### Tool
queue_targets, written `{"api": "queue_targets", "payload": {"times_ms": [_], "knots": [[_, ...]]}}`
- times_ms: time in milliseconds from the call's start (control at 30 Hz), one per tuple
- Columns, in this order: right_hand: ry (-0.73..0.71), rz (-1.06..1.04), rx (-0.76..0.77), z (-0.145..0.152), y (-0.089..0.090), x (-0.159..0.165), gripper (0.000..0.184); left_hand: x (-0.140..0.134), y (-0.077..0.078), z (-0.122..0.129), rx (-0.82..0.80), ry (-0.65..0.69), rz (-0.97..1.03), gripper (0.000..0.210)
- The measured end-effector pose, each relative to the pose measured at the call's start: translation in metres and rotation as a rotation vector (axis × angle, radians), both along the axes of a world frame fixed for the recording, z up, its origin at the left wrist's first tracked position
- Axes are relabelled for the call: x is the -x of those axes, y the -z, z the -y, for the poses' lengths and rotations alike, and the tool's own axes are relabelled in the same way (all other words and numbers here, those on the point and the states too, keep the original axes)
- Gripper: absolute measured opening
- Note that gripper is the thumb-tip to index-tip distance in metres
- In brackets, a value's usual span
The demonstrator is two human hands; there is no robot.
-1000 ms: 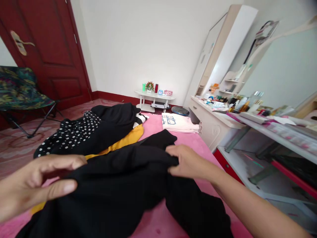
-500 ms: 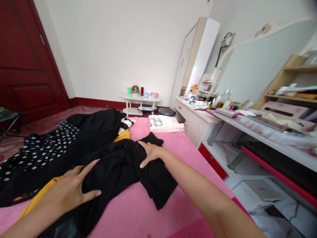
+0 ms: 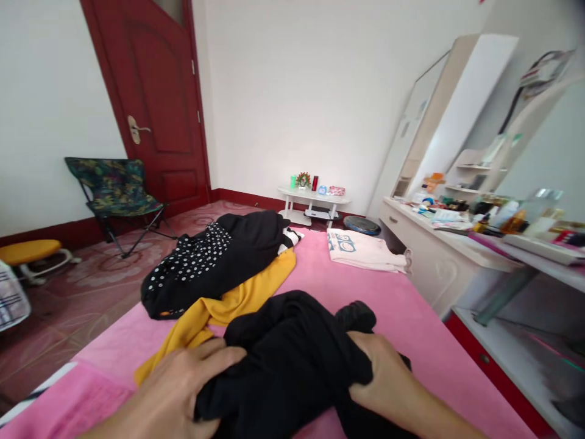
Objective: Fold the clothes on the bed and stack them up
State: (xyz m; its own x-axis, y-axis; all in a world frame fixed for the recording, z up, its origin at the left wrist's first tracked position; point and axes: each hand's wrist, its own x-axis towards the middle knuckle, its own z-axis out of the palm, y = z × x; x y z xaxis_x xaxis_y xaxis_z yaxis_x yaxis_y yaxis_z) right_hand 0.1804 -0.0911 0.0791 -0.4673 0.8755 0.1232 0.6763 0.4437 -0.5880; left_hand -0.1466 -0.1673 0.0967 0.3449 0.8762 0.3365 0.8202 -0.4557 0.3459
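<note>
A bunched black garment (image 3: 292, 360) lies in front of me on the pink bed cover (image 3: 439, 341); its folds hide what kind it is. My left hand (image 3: 183, 384) is closed on its left side, thumb tucked near the lower edge. On the right side, my right hand (image 3: 381, 369) grips the cloth, with the fingers partly hidden in it. A mustard-yellow garment (image 3: 237, 299) lies just beyond my left hand. Behind it is a heap of black clothing (image 3: 256, 244), including a white-dotted black piece (image 3: 196, 262).
A pale pink folded garment (image 3: 365, 250) with blue prints lies at the bed's far right. Beyond stands a small white table (image 3: 315, 198). A cluttered dresser (image 3: 411, 228) flanks the right; a folding chair (image 3: 121, 189) and yellow stool (image 3: 30, 250) stand left.
The black garment has been gathered and drawn nearer to me, away from the heap, uncovering more of the yellow garment. Both hands have closed on it. My view has turned left.
</note>
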Motion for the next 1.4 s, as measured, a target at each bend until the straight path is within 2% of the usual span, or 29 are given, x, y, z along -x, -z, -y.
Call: {"api": "queue_targets", "payload": {"times_ms": [100, 200, 233, 267, 333, 367, 433, 533, 600, 633, 700, 767, 900, 1000, 1067, 1167, 1300, 1400], "knots": [[0.007, -0.044, -0.171, -0.028, -0.05, 0.009, 0.011, 0.016, -0.037, -0.018, -0.178, -0.007, -0.085, 0.052], [0.086, -0.017, -0.475, -0.088, -0.113, 0.039, 0.013, 0.031, -0.089, -0.061, -0.415, -0.185, -0.121, 0.047], [0.117, -0.027, -0.626, -0.111, -0.131, 0.052, 0.02, 0.035, -0.105, -0.079, -0.462, -0.283, -0.142, 0.048], [0.148, -0.038, -0.754, -0.135, -0.145, 0.064, 0.034, 0.039, -0.119, -0.099, -0.491, -0.395, -0.172, 0.05], [0.222, -0.028, -0.886, -0.18, -0.158, 0.083, 0.07, 0.046, -0.132, -0.142, -0.497, -0.59, -0.248, 0.055], [0.27, -0.007, -0.892, -0.2, -0.156, 0.089, 0.08, 0.05, -0.13, -0.163, -0.48, -0.657, -0.286, 0.057], [0.343, 0.074, -0.83, -0.232, -0.133, 0.087, 0.081, 0.059, -0.108, -0.2, -0.4, -0.719, -0.34, 0.064], [0.397, 0.284, -0.649, -0.266, -0.069, 0.054, 0.066, 0.072, -0.045, -0.239, -0.146, -0.688, -0.384, 0.07], [0.437, 0.454, -0.482, -0.282, -0.022, 0.015, 0.061, 0.077, -0.005, -0.251, -0.06, -0.695, -0.369, 0.071], [0.476, 0.53, -0.38, -0.289, -0.001, -0.007, 0.061, 0.079, 0.01, -0.254, -0.061, -0.704, -0.357, 0.071], [0.557, 0.594, -0.277, -0.298, 0.032, -0.049, 0.061, 0.081, 0.029, -0.256, -0.11, -0.713, -0.34, 0.071], [0.64, 0.631, -0.212, -0.305, 0.051, -0.085, 0.057, 0.082, 0.034, -0.256, -0.148, -0.701, -0.339, 0.07], [0.695, 0.667, -0.164, -0.321, 0.063, -0.122, 0.041, 0.08, 0.032, -0.255, -0.204, -0.689, -0.335, 0.068], [0.702, 0.687, -0.096, -0.328, 0.063, -0.127, 0.028, 0.077, 0.033, -0.253, -0.225, -0.694, -0.328, 0.067], [0.693, 0.694, -0.069, -0.324, 0.064, -0.125, 0.026, 0.075, 0.035, -0.252, -0.236, -0.692, -0.323, 0.066], [0.645, 0.681, -0.077, -0.299, 0.066, -0.118, 0.03, 0.075, 0.034, -0.251, -0.243, -0.694, -0.316, 0.066], [0.559, 0.649, -0.108, -0.25, 0.065, -0.112, 0.031, 0.073, 0.032, -0.245, -0.262, -0.69, -0.293, 0.065], [0.552, 0.633, -0.104, -0.225, 0.059, -0.118, 0.032, 0.057, 0.038, -0.229, -0.295, -0.694, -0.269, 0.062]]}}
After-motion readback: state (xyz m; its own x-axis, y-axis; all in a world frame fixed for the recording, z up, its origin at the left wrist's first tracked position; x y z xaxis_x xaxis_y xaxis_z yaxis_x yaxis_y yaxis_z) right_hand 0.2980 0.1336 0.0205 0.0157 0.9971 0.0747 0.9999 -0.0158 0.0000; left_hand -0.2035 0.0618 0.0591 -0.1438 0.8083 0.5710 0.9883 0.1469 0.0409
